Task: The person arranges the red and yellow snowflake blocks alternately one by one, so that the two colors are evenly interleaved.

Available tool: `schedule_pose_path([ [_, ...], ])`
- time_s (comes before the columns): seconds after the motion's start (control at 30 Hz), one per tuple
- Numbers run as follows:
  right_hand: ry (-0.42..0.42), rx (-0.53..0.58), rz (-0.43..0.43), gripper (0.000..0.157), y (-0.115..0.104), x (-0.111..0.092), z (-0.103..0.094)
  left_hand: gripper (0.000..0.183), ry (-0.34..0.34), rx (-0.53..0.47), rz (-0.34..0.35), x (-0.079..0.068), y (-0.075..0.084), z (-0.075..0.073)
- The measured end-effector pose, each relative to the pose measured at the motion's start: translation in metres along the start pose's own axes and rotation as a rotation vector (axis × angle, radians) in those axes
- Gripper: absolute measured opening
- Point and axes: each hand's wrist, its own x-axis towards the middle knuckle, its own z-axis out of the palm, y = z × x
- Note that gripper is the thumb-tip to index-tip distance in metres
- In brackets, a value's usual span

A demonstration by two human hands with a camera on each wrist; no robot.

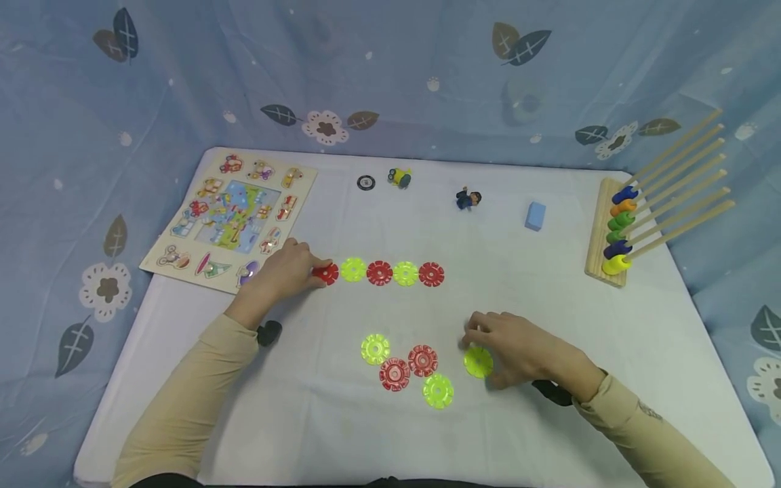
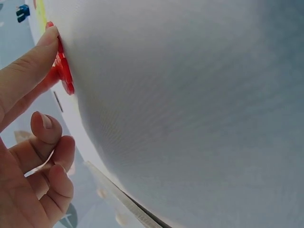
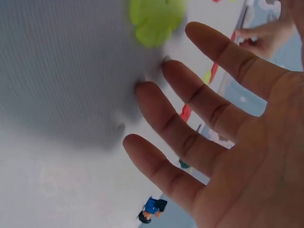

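Note:
At the left end of a row of flower-edged plastic discs, my left hand (image 1: pixel 287 271) pinches a red disc (image 1: pixel 327 274) between thumb and index finger. The left wrist view shows this red disc (image 2: pixel 62 71) on edge, the other fingers curled loosely away from it. Alternating yellow-green and red, the row runs right to another red disc (image 1: pixel 431 274). My right hand (image 1: pixel 518 347) is spread low over the cloth around a yellow-green disc (image 1: pixel 478 362). In the right wrist view its fingers (image 3: pixel 190 137) are extended, with the yellow-green disc (image 3: pixel 156 19) just beyond the index fingertip.
Loose red discs (image 1: pixel 394 374) and yellow-green discs (image 1: pixel 438 391) lie near the front middle. A wooden picture puzzle (image 1: pixel 287 177) is at the left. Along the back are a black round piece (image 1: pixel 366 183), a yellow toy (image 1: pixel 399 177), a figurine (image 1: pixel 468 198), a blue block (image 1: pixel 535 216) and a peg stand (image 1: pixel 594 254).

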Motion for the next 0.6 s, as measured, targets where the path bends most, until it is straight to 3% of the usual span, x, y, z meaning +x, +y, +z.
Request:
schedule_pose_path([
  [0.6,0.019,-0.072,-0.059,0.056,-0.013,0.003,0.007,0.046,0.015,0.030,0.008,0.000,0.003,-0.001],
])
